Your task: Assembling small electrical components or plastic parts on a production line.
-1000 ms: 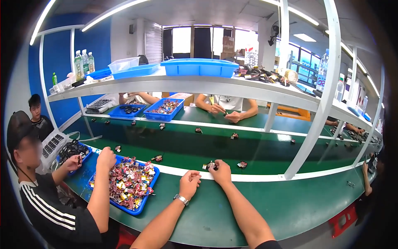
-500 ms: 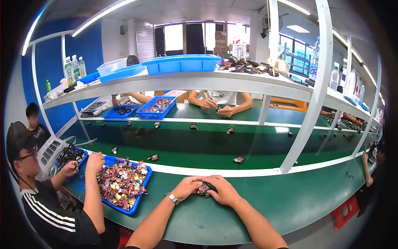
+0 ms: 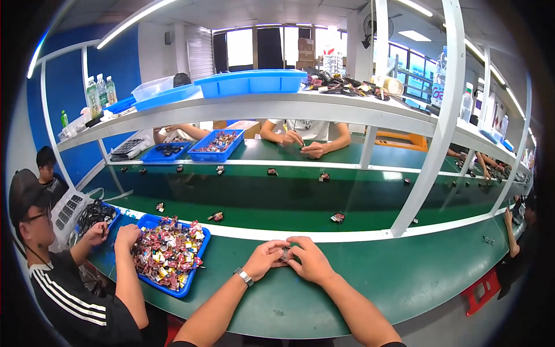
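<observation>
My left hand, with a watch on its wrist, and my right hand meet over the green worktop. Between their fingertips they pinch a small greyish part, mostly covered by the fingers, so its exact kind does not show. Left of my hands stands a blue tray heaped with small red, white and yellow wired parts. A co-worker's hand reaches to that tray's far left edge.
Beyond the white rail, a dark green belt carries small parts, such as one piece. A slanting white post rises at the right. Overhead, a shelf holds blue trays. Co-workers sit left and opposite.
My fingers have shifted around the part; the right hand's fingers are raised and less of the part's reddish side shows. The left co-worker's hand has lowered toward the tray. Belt parts have drifted slightly right.
</observation>
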